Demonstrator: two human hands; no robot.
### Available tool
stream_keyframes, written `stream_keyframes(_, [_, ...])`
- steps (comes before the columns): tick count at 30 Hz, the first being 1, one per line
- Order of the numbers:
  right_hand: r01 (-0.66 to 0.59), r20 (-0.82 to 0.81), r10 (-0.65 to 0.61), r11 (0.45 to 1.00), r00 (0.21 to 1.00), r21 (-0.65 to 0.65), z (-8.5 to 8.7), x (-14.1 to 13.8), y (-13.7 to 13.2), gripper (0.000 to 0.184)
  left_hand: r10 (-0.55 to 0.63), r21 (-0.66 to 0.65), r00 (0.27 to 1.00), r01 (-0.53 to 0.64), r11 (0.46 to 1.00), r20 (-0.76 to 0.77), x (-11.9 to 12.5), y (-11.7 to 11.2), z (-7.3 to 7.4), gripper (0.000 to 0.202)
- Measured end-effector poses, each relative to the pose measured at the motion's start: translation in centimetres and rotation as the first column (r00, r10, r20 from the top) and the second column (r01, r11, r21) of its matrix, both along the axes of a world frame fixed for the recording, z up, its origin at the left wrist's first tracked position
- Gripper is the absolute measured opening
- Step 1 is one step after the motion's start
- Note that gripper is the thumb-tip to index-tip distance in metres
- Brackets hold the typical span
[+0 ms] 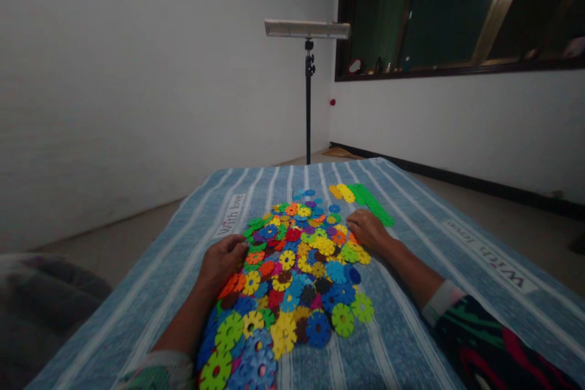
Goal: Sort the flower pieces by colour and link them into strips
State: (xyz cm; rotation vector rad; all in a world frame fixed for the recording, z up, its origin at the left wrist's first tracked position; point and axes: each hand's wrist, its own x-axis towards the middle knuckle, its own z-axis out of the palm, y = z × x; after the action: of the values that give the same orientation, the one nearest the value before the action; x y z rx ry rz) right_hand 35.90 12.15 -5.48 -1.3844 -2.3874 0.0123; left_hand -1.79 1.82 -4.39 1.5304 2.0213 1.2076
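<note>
A wide pile of flat, notched plastic discs (292,268) in many colours lies on a blue striped cloth (420,268). My left hand (222,262) rests on the pile's left edge, knuckles up and fingers curled down onto the discs. On the pile's right edge sits my right hand (368,228), its fingers bent onto the pieces. Just beyond that hand a joined row of green discs (372,204) and yellow discs (342,192) stretches away. Whether either hand grips a piece is hidden.
The cloth, printed "With love" (230,214), covers a low surface with bare floor (457,195) around it. A light panel on a black stand (308,97) rises at the far end. White walls and a dark window (457,6) lie behind.
</note>
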Motion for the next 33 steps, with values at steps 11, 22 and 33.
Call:
stream_keyframes(11, [0.175, 0.059, -0.168, 0.972, 0.984, -0.156, 0.7, -4.2, 2.6, 0.025, -0.015, -0.004, 0.996, 0.015, 1.0, 0.091, 0.8, -0.5, 0.5, 0.034])
stream_keyframes(22, [0.25, -0.116, -0.289, 0.93, 0.95, -0.269, 0.7, -4.9, 2.7, 0.009, -0.001, 0.009, 0.999, 0.001, 1.0, 0.05, 0.9, -0.6, 1.0, 0.032])
stream_keyframes(33, [0.149, -0.523, -0.334, 0.92, 0.784, -0.364, 0.4, -2.9, 2.4, 0.007, 0.01, 0.0, 0.999, -0.01, 1.0, 0.032, 0.6, -0.3, 0.9, 0.032])
